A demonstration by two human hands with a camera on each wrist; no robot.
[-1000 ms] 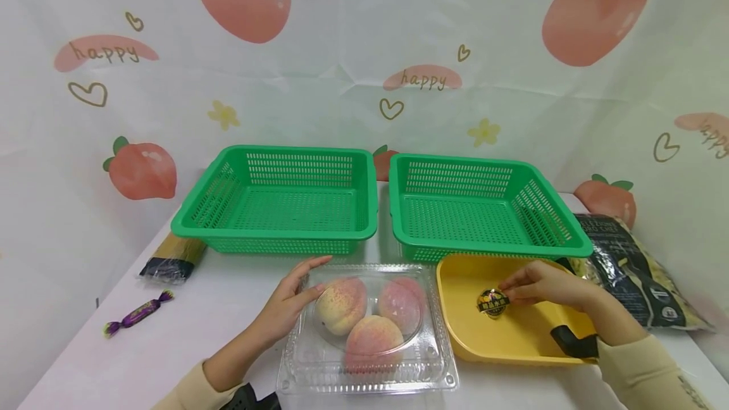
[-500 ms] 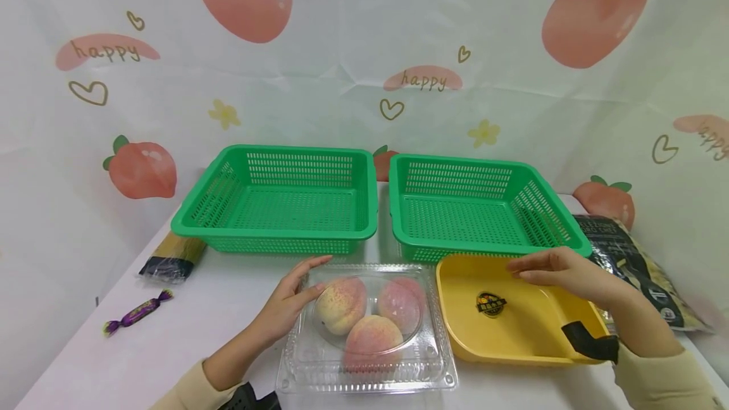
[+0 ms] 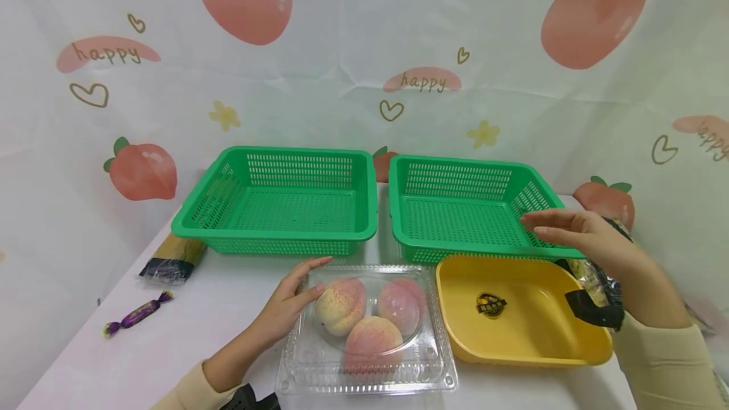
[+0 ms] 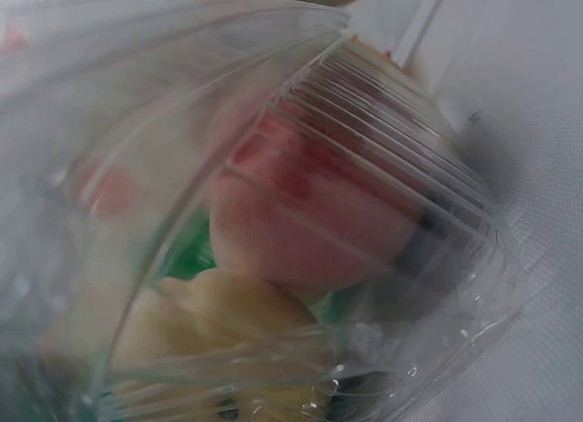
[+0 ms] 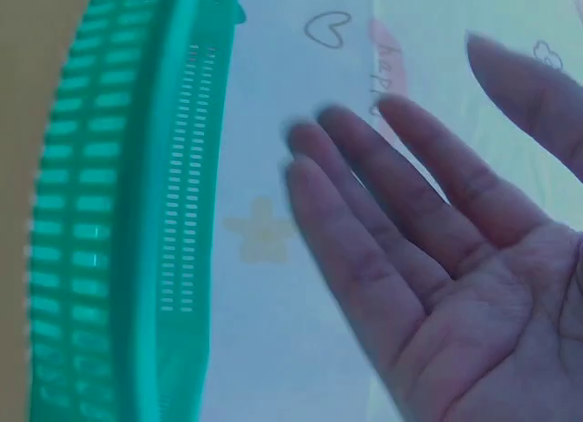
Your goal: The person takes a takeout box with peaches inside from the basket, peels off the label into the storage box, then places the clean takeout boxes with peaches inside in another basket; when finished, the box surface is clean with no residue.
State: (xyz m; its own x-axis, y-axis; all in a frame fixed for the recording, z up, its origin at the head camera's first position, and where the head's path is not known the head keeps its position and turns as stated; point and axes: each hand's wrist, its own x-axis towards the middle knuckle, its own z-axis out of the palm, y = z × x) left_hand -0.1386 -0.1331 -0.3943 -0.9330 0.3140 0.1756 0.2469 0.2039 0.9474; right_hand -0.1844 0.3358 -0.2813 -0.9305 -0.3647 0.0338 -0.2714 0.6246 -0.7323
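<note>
A white tabletop (image 3: 171,334) fills the lower part of the head view, backed on the far side and the right by a pale cloth (image 3: 342,30) printed with peaches, hearts and the word "happy".

At the near edge, about the middle, lies a clear clamshell (image 3: 367,359) with three peaches (image 3: 370,318) inside. The left hand (image 3: 287,305) rests against the clamshell's left side, fingers straight and relaxed along the lid, with no closed grip on it. The left wrist view shows only the ribbed clear plastic close up, with a peach behind it.

Just right of the clamshell sits a yellow tray (image 3: 524,328), holding a small dark round sticker (image 3: 492,304). Toward the near left corner lies a purple candy (image 3: 137,313), and a little farther along the left edge a pack of spaghetti (image 3: 173,257).

The right hand (image 3: 575,233) is in the air above the tray's far right corner, in front of the right basket's (image 3: 484,207) near right rim. Its grip is fully open: the right wrist view shows a flat palm with spread fingers (image 5: 364,167), holding and touching nothing. Behind its wrist, by the right edge, a dark bag (image 3: 598,274) is partly hidden.

Farthest back, two green baskets stand side by side, the left basket (image 3: 285,201) just beside the right one.
</note>
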